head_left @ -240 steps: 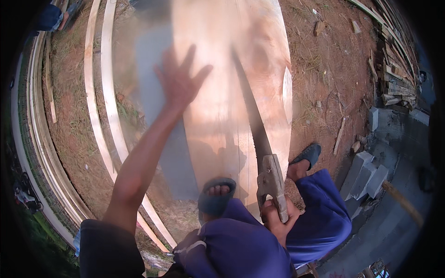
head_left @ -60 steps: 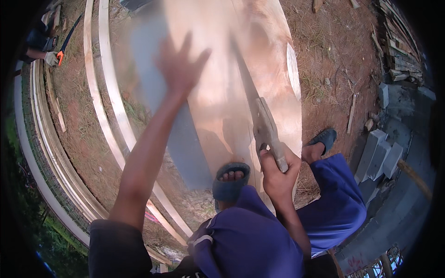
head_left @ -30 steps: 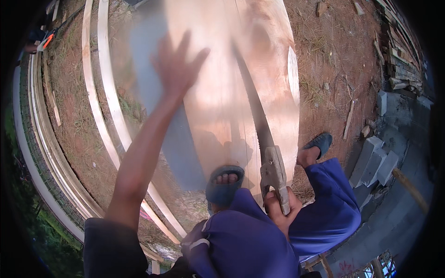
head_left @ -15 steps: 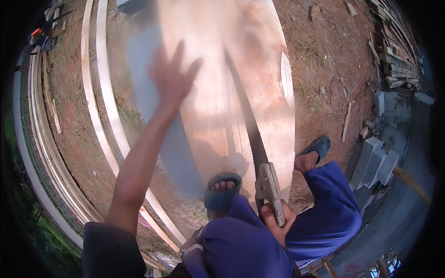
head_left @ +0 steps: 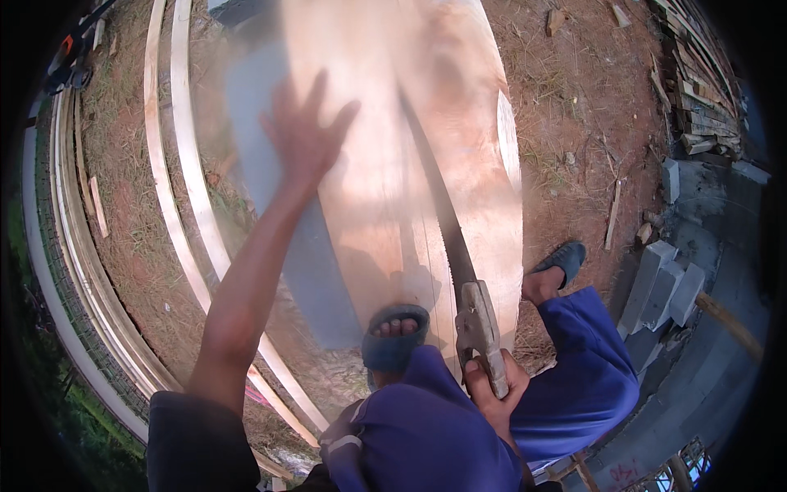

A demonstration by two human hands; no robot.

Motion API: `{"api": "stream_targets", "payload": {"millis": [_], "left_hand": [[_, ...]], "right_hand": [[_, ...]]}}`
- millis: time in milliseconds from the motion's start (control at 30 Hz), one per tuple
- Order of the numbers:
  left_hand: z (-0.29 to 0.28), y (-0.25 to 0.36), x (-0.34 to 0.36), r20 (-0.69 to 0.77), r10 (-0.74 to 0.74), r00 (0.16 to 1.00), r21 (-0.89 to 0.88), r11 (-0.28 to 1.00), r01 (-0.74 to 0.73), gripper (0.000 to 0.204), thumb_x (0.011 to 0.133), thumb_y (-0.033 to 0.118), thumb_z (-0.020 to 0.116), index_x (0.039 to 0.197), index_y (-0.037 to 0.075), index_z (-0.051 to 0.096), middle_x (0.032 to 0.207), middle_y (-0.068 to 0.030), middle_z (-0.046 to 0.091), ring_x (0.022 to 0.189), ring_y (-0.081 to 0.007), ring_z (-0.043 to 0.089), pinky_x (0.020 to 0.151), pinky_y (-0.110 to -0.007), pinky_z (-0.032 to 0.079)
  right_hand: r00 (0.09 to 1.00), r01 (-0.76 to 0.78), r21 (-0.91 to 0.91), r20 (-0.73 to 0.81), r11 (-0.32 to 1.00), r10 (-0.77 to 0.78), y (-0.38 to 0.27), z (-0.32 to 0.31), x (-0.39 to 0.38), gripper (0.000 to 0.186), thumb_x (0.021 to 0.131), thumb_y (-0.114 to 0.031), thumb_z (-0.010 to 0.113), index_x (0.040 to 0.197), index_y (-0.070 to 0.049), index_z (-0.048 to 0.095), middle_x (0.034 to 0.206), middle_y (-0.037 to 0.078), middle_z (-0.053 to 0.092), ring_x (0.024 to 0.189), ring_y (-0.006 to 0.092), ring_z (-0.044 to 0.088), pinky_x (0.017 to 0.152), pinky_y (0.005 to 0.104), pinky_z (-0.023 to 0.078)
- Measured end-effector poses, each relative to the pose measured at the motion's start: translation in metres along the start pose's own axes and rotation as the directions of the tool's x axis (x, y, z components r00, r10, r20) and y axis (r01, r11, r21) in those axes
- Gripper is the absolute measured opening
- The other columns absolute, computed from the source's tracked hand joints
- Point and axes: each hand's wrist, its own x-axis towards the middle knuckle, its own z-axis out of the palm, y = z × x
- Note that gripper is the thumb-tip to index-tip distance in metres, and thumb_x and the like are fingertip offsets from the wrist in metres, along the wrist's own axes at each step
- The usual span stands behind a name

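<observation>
My left hand [head_left: 305, 135] lies with spread fingers on a pale wooden board [head_left: 365, 246], near a blue-grey panel [head_left: 307, 287] along its left side. My right hand [head_left: 496, 389] grips the worn handle of a handsaw [head_left: 434, 189]; its long toothed blade runs up the board, beside thin lines on the wood, and its far end is lost in haze. My sandalled left foot [head_left: 395, 328] rests on the board's near part; my right foot [head_left: 548, 275] stands off its right side. The upper middle of the view is hazy, so my left fingertips are blurred.
Long timber strips [head_left: 188, 164] lie on dirt at left. At the upper left edge a co-worker [head_left: 70, 66] is partly visible with something orange. Stacked offcuts [head_left: 697, 115] sit at upper right; concrete blocks [head_left: 660, 287] and a wooden pole [head_left: 730, 324] are at lower right.
The saw has gone back and forth: pulled toward me since two seconds ago, slightly forward in the last half second. My left hand stays on the board. The co-worker at upper left has shifted.
</observation>
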Motion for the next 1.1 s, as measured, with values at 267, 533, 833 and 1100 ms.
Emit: {"api": "stream_targets", "payload": {"millis": [267, 533, 833, 1100], "left_hand": [[0.008, 0.01, 0.008, -0.029, 0.031, 0.999, -0.036, 0.999, -0.032, 0.074, 0.087, 0.063, 0.068, 0.148, 0.023, 0.054, 0.159, -0.0222, 0.033, 0.151, -0.0428, 0.023, 0.118, -0.069, 0.01], [0.005, 0.002, 0.007, -0.054, 0.042, 0.998, 0.036, 0.999, -0.04, 0.073, 0.088, 0.062, 0.067, 0.148, 0.023, 0.053, 0.158, -0.0209, 0.034, 0.15, -0.0433, 0.025, 0.118, -0.069, 0.011], [0.01, 0.006, -0.003, -0.015, 0.064, 0.998, 0.019, 0.998, -0.064, 0.072, 0.088, 0.06, 0.067, 0.148, 0.022, 0.054, 0.158, -0.0198, 0.035, 0.15, -0.0435, 0.026, 0.117, -0.07, 0.012], [0.004, 0.004, 0.006, -0.093, 0.093, 0.991, 0.03, 0.995, -0.091, 0.071, 0.089, 0.059, 0.068, 0.147, 0.022, 0.055, 0.158, -0.0207, 0.035, 0.149, -0.0437, 0.027, 0.116, -0.071, 0.013]], "right_hand": [[0.97, 0.227, 0.058, -0.102, 0.972, -0.22, -0.046, 0.124, 0.189, 0.027, 0.084, -0.013, 0.064, 0.069, 0.005, 0.051, 0.054, 0.008, 0.047, 0.053, 0.0117, 0.043, 0.05, 0.0353, 0.038], [0.997, 0.069, 0.085, 0.013, 0.994, -0.07, 0.01, 0.013, 0.021, 0.015, 0.087, 0.001, 0.065, 0.074, 0.003, 0.057, 0.063, 0.001, 0.059, 0.06, 0.0029, 0.053, 0.053, 0.0232, 0.043], [0.98, 0.196, 0.089, -0.051, 0.976, -0.192, -0.04, 0.102, 0.185, 0.024, 0.084, -0.013, 0.063, 0.07, 0.004, 0.056, 0.054, 0.008, 0.051, 0.053, 0.0114, 0.046, 0.05, 0.0345, 0.04], [1.0, -0.003, 0.051, 0.006, 0.999, 0.002, 0.002, 0.007, 0.008, 0.014, 0.086, 0.001, 0.064, 0.074, 0.004, 0.059, 0.062, 0.003, 0.06, 0.058, 0.004, 0.054, 0.053, 0.0239, 0.045]]}}
